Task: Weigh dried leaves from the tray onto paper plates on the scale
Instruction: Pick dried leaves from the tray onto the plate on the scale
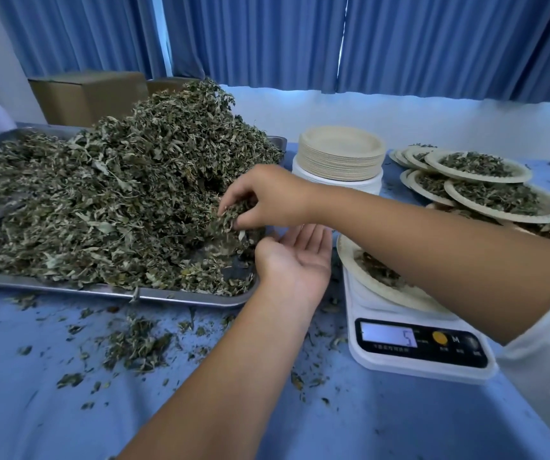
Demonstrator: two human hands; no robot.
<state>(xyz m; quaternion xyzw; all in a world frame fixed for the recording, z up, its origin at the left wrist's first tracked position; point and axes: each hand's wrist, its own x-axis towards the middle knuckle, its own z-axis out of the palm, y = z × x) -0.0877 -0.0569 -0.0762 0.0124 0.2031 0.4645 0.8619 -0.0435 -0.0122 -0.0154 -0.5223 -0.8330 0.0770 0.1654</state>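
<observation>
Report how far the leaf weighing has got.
Done: several filled plates sit stacked at the right. In hand: the right hand grips a clump of leaves over the tray, the left hand open palm-up beside it; the plate on the scale holds some leaves, display showing 5. Left: a big heap on the tray and a tall stack of empty plates.

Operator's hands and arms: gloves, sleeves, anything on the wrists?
No gloves: left hand and right hand are bare, with no rings, watch or bands visible. A white sleeve covers the right upper arm; no sleeve shows on the left forearm.
</observation>
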